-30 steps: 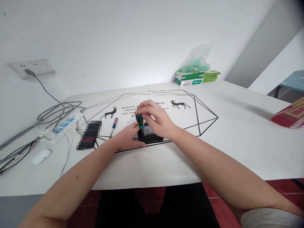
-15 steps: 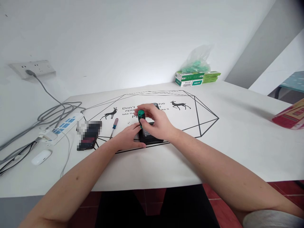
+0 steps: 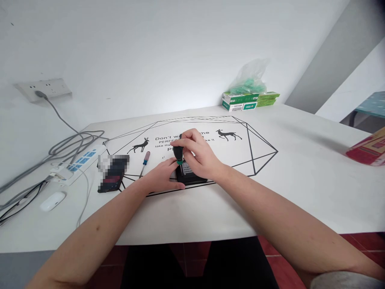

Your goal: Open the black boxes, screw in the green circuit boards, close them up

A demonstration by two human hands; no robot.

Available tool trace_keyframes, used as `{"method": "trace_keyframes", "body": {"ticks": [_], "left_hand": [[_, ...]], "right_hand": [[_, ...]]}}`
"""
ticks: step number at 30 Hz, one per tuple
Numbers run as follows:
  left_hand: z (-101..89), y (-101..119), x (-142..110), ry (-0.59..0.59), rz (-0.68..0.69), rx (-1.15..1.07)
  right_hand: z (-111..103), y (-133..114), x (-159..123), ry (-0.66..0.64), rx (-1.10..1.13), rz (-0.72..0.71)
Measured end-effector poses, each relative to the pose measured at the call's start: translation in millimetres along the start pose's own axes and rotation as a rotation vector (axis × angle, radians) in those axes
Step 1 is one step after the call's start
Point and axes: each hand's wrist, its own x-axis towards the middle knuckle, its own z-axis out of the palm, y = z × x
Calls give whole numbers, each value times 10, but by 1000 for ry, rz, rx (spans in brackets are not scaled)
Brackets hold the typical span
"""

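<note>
My right hand point(image 3: 201, 156) is closed on a screwdriver point(image 3: 178, 153) with a black and green handle. The screwdriver stands nearly upright, its shaft pointing down at the left part of a flat black device point(image 3: 195, 179) with a pale printed panel. Its tip is too small to make out. My left hand point(image 3: 164, 175) grips the device's left side, thumb along the front edge and fingers near the screwdriver. The right hand covers much of the device's far side. Left of my hands lies a second screwdriver point(image 3: 146, 158) with a clear reddish and blue handle.
A phone point(image 3: 116, 176), partly pixelated, lies at the left beside a power strip point(image 3: 86, 162), cables point(image 3: 64, 146) and a white mouse point(image 3: 52, 201). Green and white boxes point(image 3: 240, 102) with a plastic bag point(image 3: 249, 78) stand by the wall. A red package point(image 3: 367, 148) is at the right.
My right hand has shifted its fingers around the screwdriver, and the handle has tipped from leaning toward me to nearly upright. My left hand stays on the device.
</note>
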Motion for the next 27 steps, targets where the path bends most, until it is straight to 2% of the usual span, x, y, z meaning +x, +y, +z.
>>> {"method": "trace_keyframes", "body": {"ticks": [6, 12, 15, 23, 27], "left_hand": [[9, -17, -2, 11, 24, -14], [21, -46, 0, -25, -8, -24], [16, -36, -3, 3, 7, -35], [24, -35, 4, 1, 15, -43], [25, -40, 5, 8, 31, -33]], "right_hand": [[-4, -24, 17, -2, 58, 49], [0, -55, 28, -3, 68, 263], [4, -88, 28, 30, 75, 326], [-37, -124, 6, -60, 155, 285], [-48, -69, 16, -51, 137, 212]]}}
